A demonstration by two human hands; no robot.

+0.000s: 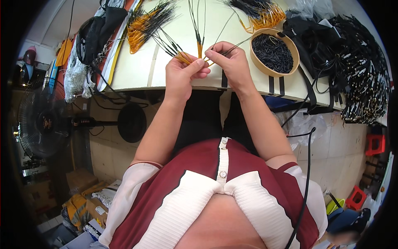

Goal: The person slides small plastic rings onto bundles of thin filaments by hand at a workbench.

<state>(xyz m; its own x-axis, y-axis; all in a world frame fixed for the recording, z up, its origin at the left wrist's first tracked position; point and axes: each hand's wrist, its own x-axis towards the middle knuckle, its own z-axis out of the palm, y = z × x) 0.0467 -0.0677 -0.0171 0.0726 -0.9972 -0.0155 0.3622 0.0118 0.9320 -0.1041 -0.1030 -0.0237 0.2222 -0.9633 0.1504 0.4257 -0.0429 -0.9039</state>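
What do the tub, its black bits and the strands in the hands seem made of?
Tub: perhaps cardboard; tan, smooth-looking, thin-walled.
Black bits: likely plastic or rubber; small and dark, with a slight sheen.
Strands: maybe coated wire or cord; orange and black, fanning out fairly straight. Their finish is too fine to tell.

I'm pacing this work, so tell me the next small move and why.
Probably bring the dark strand in the right hand alongside the yellow cords in the left hand, since the hands are close together and those cords are held bunched.
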